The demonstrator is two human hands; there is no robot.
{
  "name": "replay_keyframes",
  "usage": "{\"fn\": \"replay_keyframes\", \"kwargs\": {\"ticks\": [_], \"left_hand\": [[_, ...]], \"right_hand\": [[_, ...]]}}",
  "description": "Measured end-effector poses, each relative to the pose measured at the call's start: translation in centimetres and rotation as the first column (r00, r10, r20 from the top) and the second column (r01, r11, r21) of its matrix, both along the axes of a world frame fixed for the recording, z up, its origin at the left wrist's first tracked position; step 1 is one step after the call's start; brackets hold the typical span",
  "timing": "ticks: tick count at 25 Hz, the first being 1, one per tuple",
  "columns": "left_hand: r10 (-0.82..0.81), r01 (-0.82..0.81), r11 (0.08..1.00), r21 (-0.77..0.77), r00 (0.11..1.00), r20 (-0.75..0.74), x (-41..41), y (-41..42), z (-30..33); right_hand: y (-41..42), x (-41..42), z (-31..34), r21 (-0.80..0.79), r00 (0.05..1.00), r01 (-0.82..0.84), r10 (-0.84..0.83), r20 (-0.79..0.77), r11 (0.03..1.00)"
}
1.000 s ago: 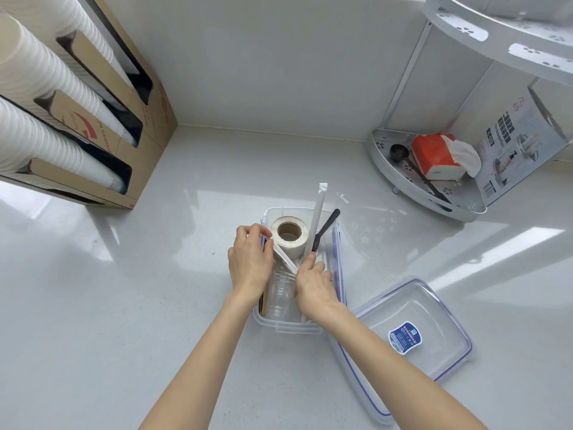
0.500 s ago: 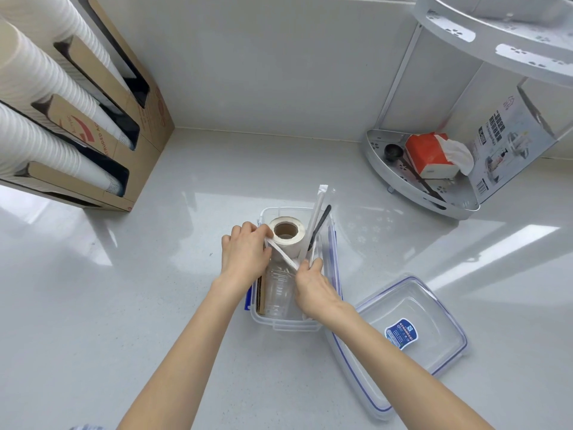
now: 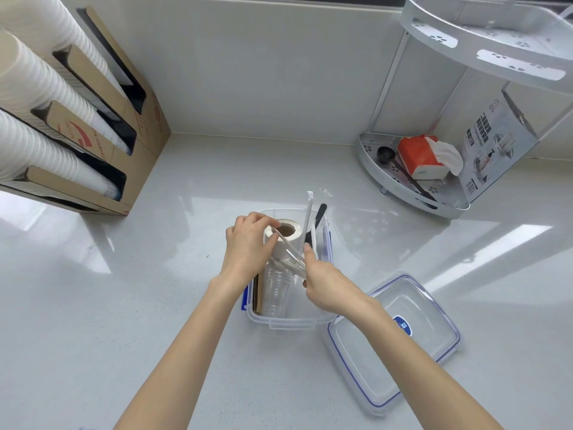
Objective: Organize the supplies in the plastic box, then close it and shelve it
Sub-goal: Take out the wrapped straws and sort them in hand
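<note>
The clear plastic box [image 3: 290,322] stands open on the white counter. Inside it are a white paper roll [image 3: 290,232], stacked clear cups [image 3: 276,290] lying on their side, brown cardboard pieces [image 3: 256,293], wrapped white straws [image 3: 291,257] and a black utensil [image 3: 314,221] that sticks out over the far rim. My left hand [image 3: 249,246] grips the roll, fingers curled over its top. My right hand [image 3: 322,280] pinches the near ends of the slanted straws over the cups. The box's lid [image 3: 393,339] lies upside down to the right of the box.
A cardboard dispenser [image 3: 102,119] with stacks of white paper cups stands at the left. At the back right a white corner shelf [image 3: 412,190] holds a tissue pack [image 3: 423,156], a black scoop [image 3: 386,155] and a printed box [image 3: 496,144]. Its upper tier [image 3: 483,41] overhangs.
My left hand has moved up onto the top of the roll. My right hand has drawn back slightly, and several straws now lie slanted across the cups between my hands.
</note>
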State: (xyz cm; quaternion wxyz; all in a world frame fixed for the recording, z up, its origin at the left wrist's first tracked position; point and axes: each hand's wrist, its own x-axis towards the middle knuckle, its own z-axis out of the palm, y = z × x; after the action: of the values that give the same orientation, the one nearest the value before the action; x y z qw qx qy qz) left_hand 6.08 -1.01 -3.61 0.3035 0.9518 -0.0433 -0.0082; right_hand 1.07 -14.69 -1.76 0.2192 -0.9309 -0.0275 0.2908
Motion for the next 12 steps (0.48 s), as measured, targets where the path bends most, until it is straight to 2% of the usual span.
{"fn": "replay_keyframes", "kwargs": {"ticks": [4,9,12], "left_hand": [[0.004,-0.010,0.949,-0.316,1.000,-0.018,-0.5,-0.8,0.2],[0.014,-0.063,0.866,-0.497,0.995,-0.102,-1.0,-1.4,1.3],[0.067,-0.130,0.830,-0.543,0.989,-0.135,-1.1,-1.4,2.0]], "right_hand": [[-1.7,-1.2,0.8,0.056,0.999,0.038,-0.039,0.013,0.998],[-3.5,-1.5,1.6,0.163,0.994,0.106,-0.110,0.015,0.981],[-4.3,-1.3,1.5,0.251,0.991,0.115,-0.129,0.038,0.961]]}}
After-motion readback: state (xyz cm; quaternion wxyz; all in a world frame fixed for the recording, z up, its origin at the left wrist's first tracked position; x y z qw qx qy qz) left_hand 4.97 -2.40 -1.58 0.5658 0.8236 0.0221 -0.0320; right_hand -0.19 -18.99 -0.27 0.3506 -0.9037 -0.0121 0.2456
